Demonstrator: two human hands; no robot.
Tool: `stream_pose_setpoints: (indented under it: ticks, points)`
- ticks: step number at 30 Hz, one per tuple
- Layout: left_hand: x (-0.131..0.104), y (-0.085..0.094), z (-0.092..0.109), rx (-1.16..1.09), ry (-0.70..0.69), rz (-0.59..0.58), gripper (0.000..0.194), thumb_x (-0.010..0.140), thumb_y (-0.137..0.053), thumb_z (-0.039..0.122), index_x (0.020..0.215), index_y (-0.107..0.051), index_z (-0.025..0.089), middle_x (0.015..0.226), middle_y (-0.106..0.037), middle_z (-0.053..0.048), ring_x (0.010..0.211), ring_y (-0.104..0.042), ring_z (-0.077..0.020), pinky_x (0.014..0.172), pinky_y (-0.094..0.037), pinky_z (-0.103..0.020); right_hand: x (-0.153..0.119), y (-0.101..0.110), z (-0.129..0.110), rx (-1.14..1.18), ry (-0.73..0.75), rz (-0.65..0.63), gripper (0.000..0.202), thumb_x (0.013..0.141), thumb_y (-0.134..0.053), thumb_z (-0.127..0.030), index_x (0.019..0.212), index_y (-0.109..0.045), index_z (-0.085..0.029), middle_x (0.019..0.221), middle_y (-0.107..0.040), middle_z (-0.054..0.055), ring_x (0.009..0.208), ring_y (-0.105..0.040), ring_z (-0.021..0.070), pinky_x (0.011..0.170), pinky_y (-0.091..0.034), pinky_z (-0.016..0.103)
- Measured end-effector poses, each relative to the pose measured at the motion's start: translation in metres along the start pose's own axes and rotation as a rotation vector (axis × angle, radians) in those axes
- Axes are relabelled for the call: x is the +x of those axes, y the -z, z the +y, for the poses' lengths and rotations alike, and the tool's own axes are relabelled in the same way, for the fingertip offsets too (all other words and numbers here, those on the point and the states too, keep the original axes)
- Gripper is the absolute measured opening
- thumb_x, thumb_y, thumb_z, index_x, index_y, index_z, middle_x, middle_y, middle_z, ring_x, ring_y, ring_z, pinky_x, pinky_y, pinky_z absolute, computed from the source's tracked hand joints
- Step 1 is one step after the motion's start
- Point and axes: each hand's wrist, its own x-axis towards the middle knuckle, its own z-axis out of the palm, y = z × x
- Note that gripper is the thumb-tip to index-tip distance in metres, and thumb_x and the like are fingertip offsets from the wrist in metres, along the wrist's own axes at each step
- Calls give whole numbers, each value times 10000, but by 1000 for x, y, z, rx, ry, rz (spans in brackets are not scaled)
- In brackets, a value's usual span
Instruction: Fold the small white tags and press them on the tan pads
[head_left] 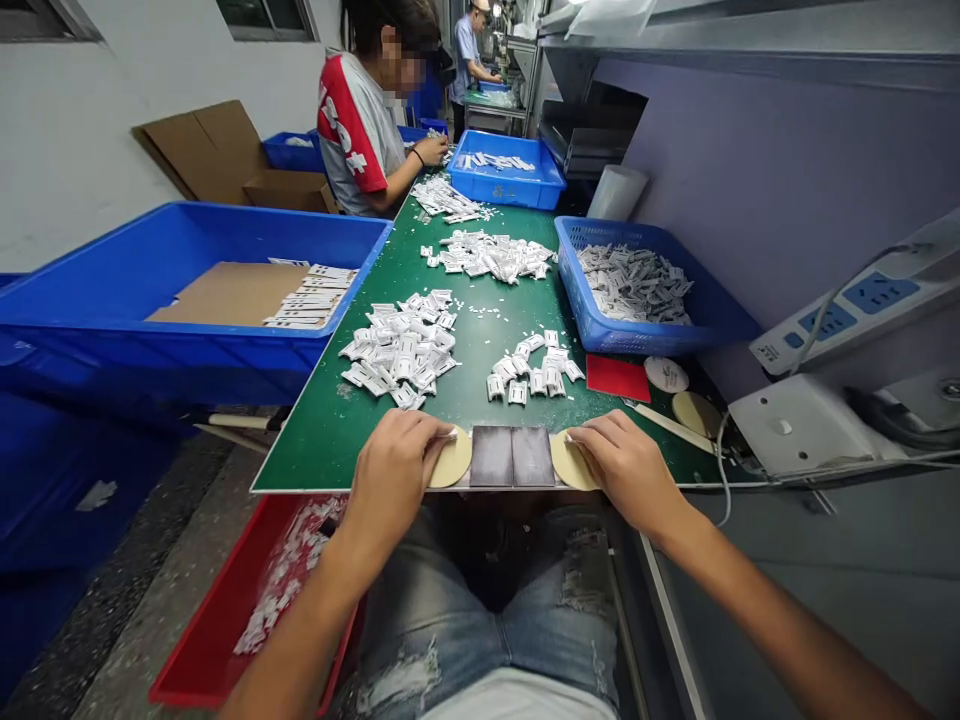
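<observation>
At the table's front edge, my left hand (394, 460) is closed in a pinch on a small white plastic piece (452, 434), mostly hidden by the fingers. It rests over a pale yellow round disc (454, 462). On the other side, my right hand (628, 462) pinches a similar white piece (570, 437) above a second yellow disc (568, 464). Between the discs lie two dark grey rectangular plates (512, 457), side by side. Beyond them are a large pile of white plastic parts (406, 345) on the left and a smaller group (534, 370) on the right.
A blue basket of white parts (637, 285) stands right, near a red square (617, 379), a cutter knife (675, 428) and a power strip (862, 300). Left are a big blue bin (195, 335) and, below, a red bin (225, 620). A co-worker (367, 130) sits farther along the table.
</observation>
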Motion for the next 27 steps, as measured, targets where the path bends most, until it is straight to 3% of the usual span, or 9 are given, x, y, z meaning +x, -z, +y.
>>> stream_pose_setpoints:
  ticks: [5, 9, 13, 15, 17, 19, 21, 24, 27]
  points:
    - [6, 0, -2, -68, -15, -29, 148, 953, -526, 229, 967, -672, 210, 971, -698, -52, 872, -537, -218, 784, -413, -336, 3, -2, 3, 28, -8, -18, 173, 962, -492, -129, 1011, -658, -143, 898, -660, 94, 827, -507, 215, 725, -428, 343]
    - [-6, 4, 4, -171, 80, 10, 151, 923, -568, 273, 922, -708, 218, 939, -717, -68, 875, -570, -233, 820, -427, -359, -4, -2, -4, 26, -33, 34, 170, 960, -502, -138, 1003, -666, -142, 903, -667, 105, 819, -516, 220, 721, -433, 354]
    - [-56, 13, 14, -761, 341, -317, 174, 755, -775, 308, 908, -722, 245, 823, -715, -42, 757, -644, -199, 698, -503, -286, -38, 6, -26, 214, -92, 116, 248, 936, -528, -107, 1125, -662, -197, 965, -668, 89, 845, -556, 200, 740, -450, 340]
    - [-75, 13, 15, -1154, 613, -251, 212, 704, -816, 319, 814, -664, 220, 735, -670, -8, 531, -574, -116, 487, -448, -206, -51, 8, -36, 365, -229, 168, 248, 928, -566, -150, 1128, -681, -241, 895, -649, 61, 799, -567, 180, 716, -457, 322]
    - [-78, 11, 13, -1431, 860, 12, 254, 688, -828, 267, 837, -631, 206, 811, -667, -9, 520, -550, -77, 460, -434, -169, -55, 8, -41, 571, -467, 177, 172, 920, -605, -248, 1056, -710, -254, 787, -616, 31, 697, -554, 157, 654, -454, 301]
    - [-67, 10, 12, -1610, 988, 239, 333, 693, -800, 178, 986, -646, 209, 923, -658, -35, 628, -578, -88, 527, -477, -178, -50, 8, -42, 879, -720, 110, 177, 908, -619, -361, 1014, -703, -247, 709, -591, 10, 607, -532, 142, 581, -443, 286]
    - [-52, 12, 14, -1791, 1008, 301, 419, 706, -737, 151, 1111, -639, 198, 950, -625, -55, 687, -569, -113, 539, -489, -209, -41, 10, -42, 1262, -852, 53, 241, 865, -653, -425, 1025, -664, -245, 716, -596, 5, 616, -551, 150, 571, -457, 284]
    - [-36, 15, 24, -2022, 922, 259, 304, 744, -663, 214, 1045, -654, 174, 865, -555, -36, 671, -518, -123, 506, -471, -235, -30, 13, -42, 1675, -804, 51, 302, 785, -710, -437, 1000, -614, -249, 803, -614, 16, 740, -585, 180, 676, -502, 321]
    - [-30, 11, 36, -2017, 846, 258, 119, 807, -632, 214, 914, -662, 171, 746, -479, 4, 625, -467, -102, 480, -438, -213, -25, 13, -43, 1519, -803, 87, 215, 820, -685, -417, 900, -613, -231, 800, -570, 2, 678, -556, 144, 680, -481, 300]
